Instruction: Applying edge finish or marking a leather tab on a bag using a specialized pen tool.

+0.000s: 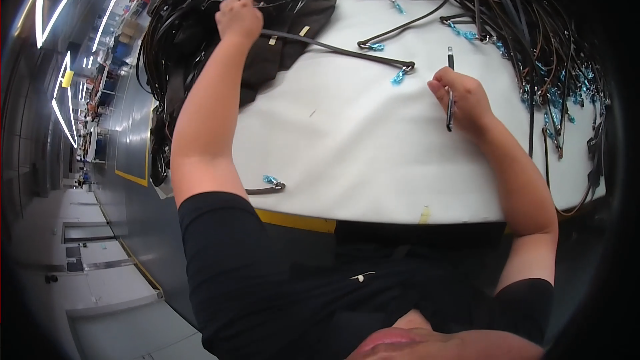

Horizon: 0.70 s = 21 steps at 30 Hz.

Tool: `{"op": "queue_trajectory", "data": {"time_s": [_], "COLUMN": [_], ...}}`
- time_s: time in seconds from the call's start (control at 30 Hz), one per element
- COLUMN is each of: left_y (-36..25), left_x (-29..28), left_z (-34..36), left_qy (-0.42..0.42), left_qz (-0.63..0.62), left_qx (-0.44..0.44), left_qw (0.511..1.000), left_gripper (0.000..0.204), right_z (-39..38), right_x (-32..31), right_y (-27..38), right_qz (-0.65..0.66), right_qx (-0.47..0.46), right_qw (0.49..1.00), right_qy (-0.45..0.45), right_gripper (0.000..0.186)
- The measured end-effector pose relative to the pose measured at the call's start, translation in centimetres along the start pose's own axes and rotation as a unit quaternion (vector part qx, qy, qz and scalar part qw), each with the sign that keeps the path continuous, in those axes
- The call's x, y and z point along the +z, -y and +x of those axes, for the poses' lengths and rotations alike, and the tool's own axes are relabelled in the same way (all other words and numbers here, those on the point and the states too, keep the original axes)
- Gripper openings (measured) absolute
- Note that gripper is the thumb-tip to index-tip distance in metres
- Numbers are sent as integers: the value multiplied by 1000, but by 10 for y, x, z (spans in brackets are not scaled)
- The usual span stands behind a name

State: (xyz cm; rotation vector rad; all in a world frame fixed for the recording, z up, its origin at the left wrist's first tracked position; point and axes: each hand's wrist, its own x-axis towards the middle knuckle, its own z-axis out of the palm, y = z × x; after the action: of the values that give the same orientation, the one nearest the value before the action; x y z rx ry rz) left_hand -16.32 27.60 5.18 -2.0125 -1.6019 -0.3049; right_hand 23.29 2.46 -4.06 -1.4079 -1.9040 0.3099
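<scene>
My left hand (239, 19) is closed at the far left of the table, over a heap of dark straps. From beside it a long dark strap (333, 50) runs right across the white surface, and my fingers seem to pinch it near the heap. This strap's right end has a metal fitting wrapped in blue film (399, 77). To the right, my right hand (467, 99) grips a slim black pen-like tool (450, 117) with a silvery tip pointing away from me. The tool is held above the table, apart from the strap.
A big pile of brown and black straps (527, 33) with blue-wrapped fittings covers the right side of the white table (347, 153). Black straps and dark cloth (280, 60) lie at left. A short strap end (270, 190) rests by the near edge. An aisle (130, 133) runs along the left.
</scene>
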Motion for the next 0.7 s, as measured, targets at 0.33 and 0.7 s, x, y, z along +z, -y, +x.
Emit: {"op": "queue_trajectory", "data": {"time_s": [0.33,0.7], "left_y": [16,-158], "left_x": [8,-107], "left_z": [26,-119], "left_qy": [47,-4], "left_qz": [128,-252], "left_qx": [73,268], "left_qw": [988,930], "left_gripper": [16,8], "right_z": [9,-4], "right_x": [4,-3], "right_y": [1,67], "right_qz": [-47,363], "right_qx": [-24,178], "right_qw": [999,914], "right_qy": [-13,41], "right_gripper": [20,33]}}
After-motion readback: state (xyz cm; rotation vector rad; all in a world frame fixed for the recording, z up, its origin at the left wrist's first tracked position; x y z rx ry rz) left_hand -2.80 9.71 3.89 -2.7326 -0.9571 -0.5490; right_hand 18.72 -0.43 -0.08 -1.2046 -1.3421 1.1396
